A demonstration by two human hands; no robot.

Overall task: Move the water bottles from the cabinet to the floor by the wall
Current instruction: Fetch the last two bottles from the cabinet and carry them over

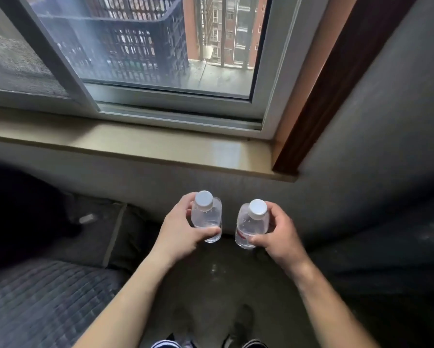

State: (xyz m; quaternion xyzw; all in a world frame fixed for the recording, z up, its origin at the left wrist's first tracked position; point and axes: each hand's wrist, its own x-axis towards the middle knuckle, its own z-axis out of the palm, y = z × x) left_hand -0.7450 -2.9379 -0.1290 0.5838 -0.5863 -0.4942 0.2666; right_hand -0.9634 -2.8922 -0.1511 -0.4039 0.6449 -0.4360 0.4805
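Observation:
I hold two clear plastic water bottles with white caps, both upright, low in front of the wall under the window. My left hand (183,229) is closed around the left bottle (207,217). In my right hand (277,234) is the right bottle (252,224), which carries a red and white label. The two bottles stand a little apart, side by side. Whether their bases touch the dark floor (211,280) I cannot tell. No cabinet is in view.
A beige window sill (140,144) juts out above the bottles, with a sliding window and a dark crate (125,38) outside. A quilted grey mattress (42,300) lies at the lower left. A grey wall (386,146) closes in on the right. My feet (238,327) show below.

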